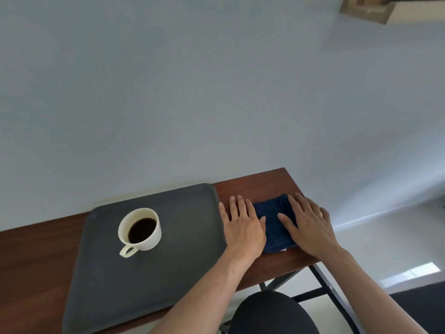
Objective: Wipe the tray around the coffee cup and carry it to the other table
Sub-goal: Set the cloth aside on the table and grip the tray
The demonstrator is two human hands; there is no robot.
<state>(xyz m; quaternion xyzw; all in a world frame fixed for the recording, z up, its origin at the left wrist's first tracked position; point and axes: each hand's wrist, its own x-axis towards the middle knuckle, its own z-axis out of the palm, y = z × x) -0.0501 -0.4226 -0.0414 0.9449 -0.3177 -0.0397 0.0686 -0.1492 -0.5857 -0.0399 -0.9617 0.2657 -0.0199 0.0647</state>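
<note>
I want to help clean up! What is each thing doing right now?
Cup: upright on the tray, coffee inside.
Tray: flat on the table, nobody holding it.
Cloth: folded, on the table right of the tray.
Left hand: flat, fingers straight, at the cloth's left edge.
Right hand: flat on the cloth.

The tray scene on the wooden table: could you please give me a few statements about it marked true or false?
1. The coffee cup stands upright on the grey tray and holds dark coffee. True.
2. The blue cloth lies on the tray. False: it lies on the table, to the right of the tray.
3. Both hands rest on the cloth, fingers fairly straight. True: the left hand on its left edge, the right hand on its right side.
4. The cup's handle points toward the wall. False: it points toward the person.
5. The right hand holds the cup. False: it is on the cloth.
</note>
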